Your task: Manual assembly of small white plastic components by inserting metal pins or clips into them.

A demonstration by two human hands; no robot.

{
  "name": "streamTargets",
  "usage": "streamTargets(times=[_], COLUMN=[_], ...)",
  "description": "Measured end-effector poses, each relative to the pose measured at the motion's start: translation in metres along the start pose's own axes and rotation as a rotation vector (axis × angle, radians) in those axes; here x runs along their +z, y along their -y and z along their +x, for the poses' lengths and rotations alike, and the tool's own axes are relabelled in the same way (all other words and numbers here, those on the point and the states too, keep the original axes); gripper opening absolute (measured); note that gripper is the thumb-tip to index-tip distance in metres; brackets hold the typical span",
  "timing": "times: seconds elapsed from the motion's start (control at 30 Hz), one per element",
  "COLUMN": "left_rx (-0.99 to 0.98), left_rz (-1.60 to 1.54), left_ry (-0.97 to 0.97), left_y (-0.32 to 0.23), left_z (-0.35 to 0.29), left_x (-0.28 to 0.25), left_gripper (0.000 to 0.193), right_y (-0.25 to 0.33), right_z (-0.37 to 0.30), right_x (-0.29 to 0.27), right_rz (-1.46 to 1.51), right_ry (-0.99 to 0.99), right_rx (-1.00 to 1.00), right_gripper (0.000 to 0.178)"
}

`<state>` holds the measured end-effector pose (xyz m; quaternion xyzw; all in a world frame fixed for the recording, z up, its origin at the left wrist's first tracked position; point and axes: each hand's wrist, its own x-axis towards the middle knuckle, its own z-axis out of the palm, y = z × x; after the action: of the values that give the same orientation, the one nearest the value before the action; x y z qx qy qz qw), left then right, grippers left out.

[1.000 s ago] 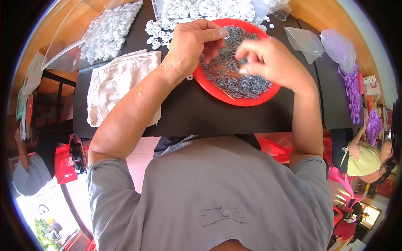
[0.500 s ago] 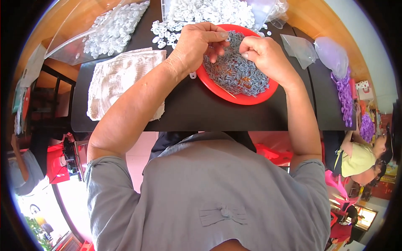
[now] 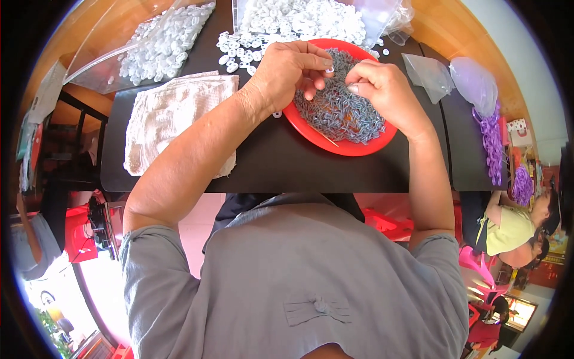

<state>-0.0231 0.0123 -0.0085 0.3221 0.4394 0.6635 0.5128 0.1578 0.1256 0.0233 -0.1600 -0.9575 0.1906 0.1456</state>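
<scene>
My left hand [image 3: 282,73] is over the left part of a round red plate [image 3: 351,148], its thumb and forefinger pinching a small white oval piece [image 3: 329,70]. On the plate lies a heap of small grey-blue pieces [image 3: 347,116], thin and short. Above the right side of the heap, my right hand [image 3: 385,90] is closed with thumb and forefinger pressed together; whatever is in that pinch is too small to make out. A gap separates the two hands. A thin wooden stick [image 3: 321,137] rests along the plate's near left rim.
White oval pieces [image 3: 299,21] spill across the far table beside a clear bag of more pieces [image 3: 161,45]. A folded cloth [image 3: 173,113] lies left. Plastic bags [image 3: 427,75] and a purple chain [image 3: 492,143] are at right. A person in yellow [image 3: 511,227] sits beyond.
The view has tilted slightly, so the table sits a little lower in the picture. Both hands stay over the plate, with the white piece still in my left fingers.
</scene>
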Motion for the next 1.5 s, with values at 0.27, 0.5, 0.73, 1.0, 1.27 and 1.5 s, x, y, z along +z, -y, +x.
streamTargets(times=[0.27, 0.5, 0.73, 1.0, 1.27, 1.5], left_rx=[-0.039, -0.032, -0.017, 0.008, 0.063, 0.021], left_rz=[-0.030, -0.004, -0.078, 0.025, 0.283, 0.015], left_ry=[-0.019, -0.031, -0.077, -0.083, -0.042, -0.071], left_y=[0.000, 0.001, 0.002, 0.002, -0.007, -0.002], left_z=[0.000, -0.003, -0.002, -0.005, -0.008, -0.005], left_x=[0.001, 0.000, 0.001, 0.006, 0.006, 0.007], left_gripper=[0.012, 0.012, 0.012, 0.012, 0.014, 0.013], right_y=[0.006, 0.024, 0.026, 0.021, 0.020, 0.014], right_z=[0.014, 0.017, 0.019, 0.016, 0.012, 0.009], right_x=[-0.003, 0.021, 0.031, 0.029, 0.024, 0.020], right_rz=[0.493, 0.742, 0.826, 0.831, 0.803, 0.759], right_ry=[-0.076, -0.219, -0.275, -0.237, -0.225, -0.288], right_rx=[0.136, 0.215, 0.307, 0.282, 0.256, 0.196], right_gripper=[0.005, 0.006, 0.007, 0.007, 0.004, 0.015])
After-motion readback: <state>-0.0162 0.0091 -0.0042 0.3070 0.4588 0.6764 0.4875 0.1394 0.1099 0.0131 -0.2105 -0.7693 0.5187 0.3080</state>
